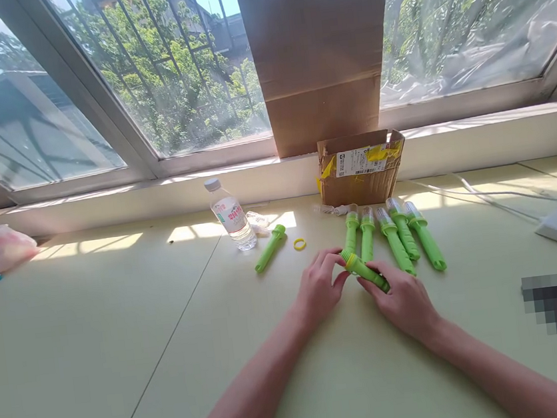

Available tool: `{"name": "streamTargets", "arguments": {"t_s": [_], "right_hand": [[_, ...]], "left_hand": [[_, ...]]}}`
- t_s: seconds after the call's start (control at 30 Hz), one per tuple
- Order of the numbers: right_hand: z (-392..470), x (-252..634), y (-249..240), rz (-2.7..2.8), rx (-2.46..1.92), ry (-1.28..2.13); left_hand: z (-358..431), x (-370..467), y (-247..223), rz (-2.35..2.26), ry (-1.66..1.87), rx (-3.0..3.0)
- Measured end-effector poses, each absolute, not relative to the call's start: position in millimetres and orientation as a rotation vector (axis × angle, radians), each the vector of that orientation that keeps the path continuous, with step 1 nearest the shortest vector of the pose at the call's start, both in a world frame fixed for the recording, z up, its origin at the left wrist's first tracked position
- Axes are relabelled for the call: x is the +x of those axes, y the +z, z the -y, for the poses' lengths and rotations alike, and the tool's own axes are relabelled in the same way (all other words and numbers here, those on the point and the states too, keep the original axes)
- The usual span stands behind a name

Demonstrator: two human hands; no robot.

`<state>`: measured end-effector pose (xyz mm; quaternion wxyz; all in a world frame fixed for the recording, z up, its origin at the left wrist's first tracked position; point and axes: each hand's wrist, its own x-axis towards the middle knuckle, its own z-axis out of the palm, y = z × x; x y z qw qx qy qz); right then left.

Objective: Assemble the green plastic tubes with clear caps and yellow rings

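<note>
Green handle (370, 275) between my hands, over the surface (216, 364)
My right hand (405, 296) grips the barrel, my left hand (321, 280) pinches the yellow-banded collar (348, 257); I'd best steady the barrel and work evenly round. Long axis: ten to four o'clock, collar toward ten. Beyond: loose yellow ring (300, 249) at ten, clear-capped green handles (404, 238) at one.

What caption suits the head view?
Left hand and right hand hold one green handle, a yellow ring and cardboard box beyond.
</note>
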<state>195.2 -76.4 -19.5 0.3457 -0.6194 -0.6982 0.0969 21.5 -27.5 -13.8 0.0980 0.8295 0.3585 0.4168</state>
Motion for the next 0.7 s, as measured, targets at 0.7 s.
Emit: {"name": "streamTargets", "arguments": {"t_s": [0.7], "right_hand": [[73.2, 196.9, -19.8, 1.779, -1.554, 0.351]], "left_hand": [[28.9, 21.7, -11.2, -1.102, 1.144, 2.539]]}}
